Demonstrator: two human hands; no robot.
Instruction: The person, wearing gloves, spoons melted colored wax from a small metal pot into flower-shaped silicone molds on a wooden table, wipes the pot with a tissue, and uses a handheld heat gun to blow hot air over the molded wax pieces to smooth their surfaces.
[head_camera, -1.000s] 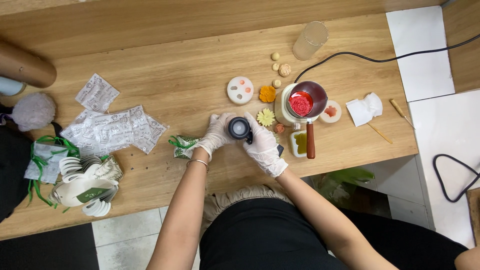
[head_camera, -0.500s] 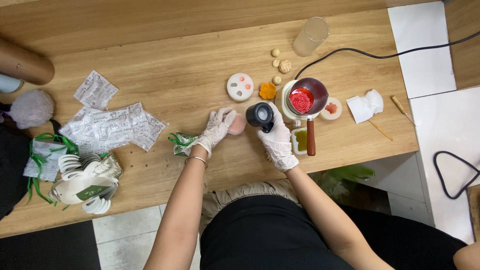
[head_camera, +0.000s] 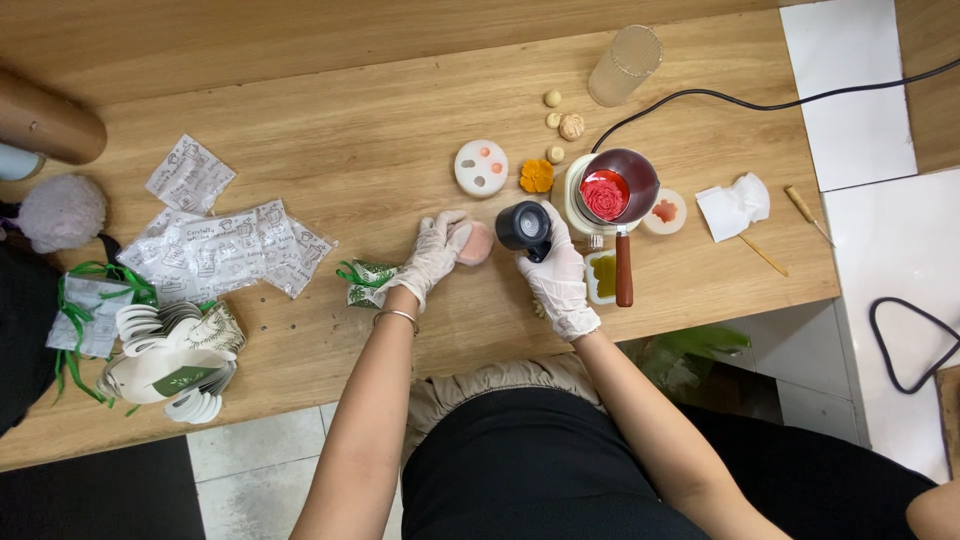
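**A:** Start at the left edge. What lies there?

**B:** A fluffy grey pompom (head_camera: 60, 212) by the table edge, then a spread of clear printed plastic pouches (head_camera: 225, 250) on the light wooden tabletop (head_camera: 330, 130). Below them sits a stack of white flower-shaped cards with green ribbon (head_camera: 165, 350).

**A:** And moving toward the hands?

**B:** A small green-printed folded sachet (head_camera: 368, 283) lies just beside the left wrist. The left hand (head_camera: 432, 255), in a thin white glove, rests on the table with its fingers curled round the left side of a round pale pink disc (head_camera: 474, 243). The disc lies flat on the wood, touching the fingertips, gripped at its edge rather than lifted.

**A:** The other hand?

**B:** The right hand (head_camera: 556, 275), also gloved, is closed round a short black cylindrical stamp (head_camera: 524, 226), holding it tilted just to the right of the pink disc. Stamp and disc are close; I cannot tell whether they touch.

**A:** What is further right?

**B:** Above the hands, a white round mould with pink spots (head_camera: 481, 167) and a small orange flower-shaped piece (head_camera: 537, 176). Then a small metal melting pot with red wax and a wooden handle (head_camera: 618, 195), near the right hand, and beyond it a crumpled white tissue (head_camera: 735, 206). A black cable (head_camera: 760, 104) runs off to the right.
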